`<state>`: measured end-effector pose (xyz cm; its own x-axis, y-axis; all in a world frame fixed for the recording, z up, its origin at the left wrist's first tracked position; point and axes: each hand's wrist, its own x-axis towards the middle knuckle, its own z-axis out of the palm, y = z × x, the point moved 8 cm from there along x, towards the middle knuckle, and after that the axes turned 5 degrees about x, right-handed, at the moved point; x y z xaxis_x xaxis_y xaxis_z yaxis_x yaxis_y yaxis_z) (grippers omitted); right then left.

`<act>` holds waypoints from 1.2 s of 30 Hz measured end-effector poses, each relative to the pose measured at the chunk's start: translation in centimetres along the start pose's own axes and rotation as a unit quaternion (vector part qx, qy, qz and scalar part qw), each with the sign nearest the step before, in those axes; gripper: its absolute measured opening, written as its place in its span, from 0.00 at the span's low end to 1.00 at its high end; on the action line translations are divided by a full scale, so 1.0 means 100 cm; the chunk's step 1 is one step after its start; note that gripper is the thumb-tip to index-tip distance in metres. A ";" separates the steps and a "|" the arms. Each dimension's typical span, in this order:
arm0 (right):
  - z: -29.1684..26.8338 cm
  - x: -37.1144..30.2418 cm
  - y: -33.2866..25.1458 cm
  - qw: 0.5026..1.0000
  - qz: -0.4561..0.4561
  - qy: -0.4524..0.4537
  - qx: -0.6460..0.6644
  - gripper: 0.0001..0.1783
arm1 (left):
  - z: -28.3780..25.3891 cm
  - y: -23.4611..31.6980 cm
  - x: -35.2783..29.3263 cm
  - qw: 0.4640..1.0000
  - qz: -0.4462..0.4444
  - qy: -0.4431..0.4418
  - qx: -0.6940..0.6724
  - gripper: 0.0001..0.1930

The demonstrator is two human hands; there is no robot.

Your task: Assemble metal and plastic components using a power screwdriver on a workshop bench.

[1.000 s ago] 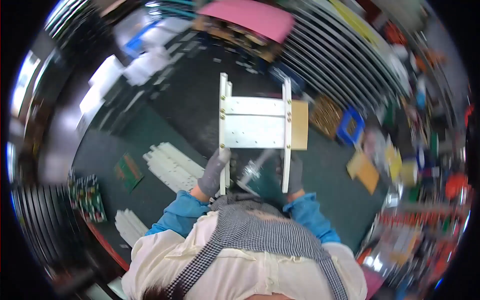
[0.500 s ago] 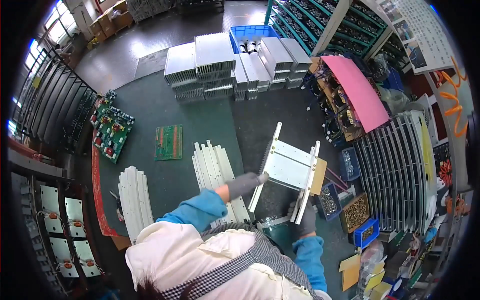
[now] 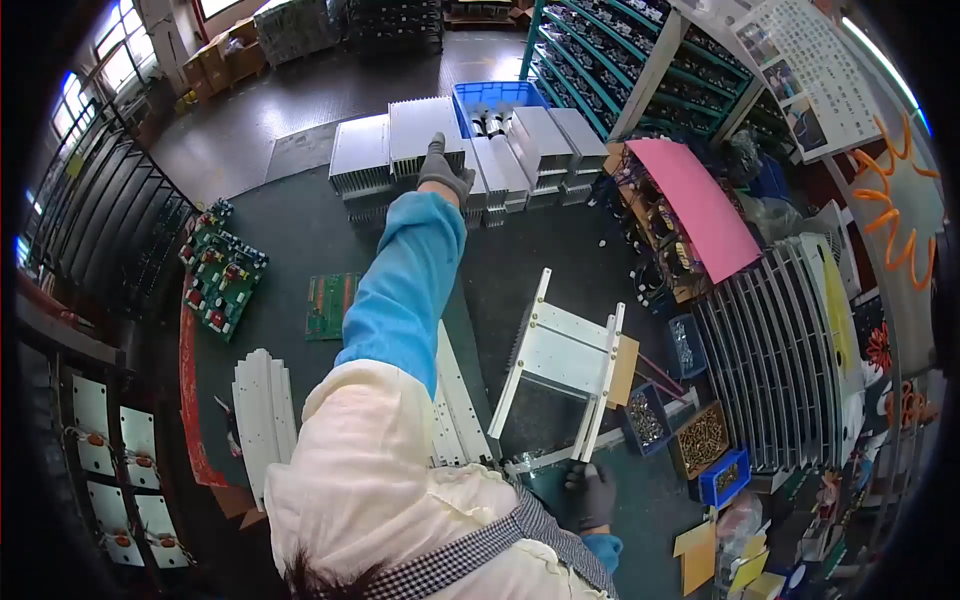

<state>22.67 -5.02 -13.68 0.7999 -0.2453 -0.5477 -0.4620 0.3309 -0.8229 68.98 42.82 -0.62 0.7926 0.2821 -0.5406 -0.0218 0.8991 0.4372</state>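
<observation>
My left hand (image 3: 444, 172), in a grey glove, reaches far forward to the stacked finned heat sinks (image 3: 424, 118). Its fingers are stretched out at the front right edge of one upper block; whether they press on it is unclear. Low in the picture, my right hand (image 3: 592, 496), also gloved, has curled fingers just below the near end of a rail; anything inside them is hidden. Between the hands lies an assembly of a silver heat sink (image 3: 562, 350) with two white drilled rails (image 3: 603, 380) screwed along its sides. My left arm partly covers a pile of loose white rails (image 3: 455, 405).
More white strips (image 3: 265, 415) and green circuit boards (image 3: 225, 275) lie to the left. At right stand small bins of screws (image 3: 705, 440), a rack of long metal bars (image 3: 775, 355) and a pink sheet (image 3: 695, 205) over parts. A blue crate (image 3: 500, 95) stands behind the heat sinks.
My left hand has left the assembly's left rail and swung forward to the heat sink stack. My right hand has come off the right rail and drawn back towards me.
</observation>
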 end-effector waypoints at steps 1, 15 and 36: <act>0.009 -0.003 0.002 1.000 0.003 -0.011 -0.008 0.12 | -0.001 -0.003 0.004 1.000 0.001 -0.002 -0.001 0.25; 0.004 0.007 0.005 0.997 0.031 -0.026 -0.059 0.11 | -0.068 0.021 -0.030 0.986 0.133 -0.102 0.024 0.25; -0.020 -0.051 -0.004 0.995 -0.092 0.019 0.022 0.14 | -0.031 -0.032 -0.288 0.918 -0.086 -0.376 0.092 0.34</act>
<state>18.00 -5.71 -10.88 0.8541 -0.3387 -0.3946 -0.2911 0.3174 -0.9025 44.35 32.90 11.33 0.9727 -0.2318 0.0059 0.1914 0.8169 0.5441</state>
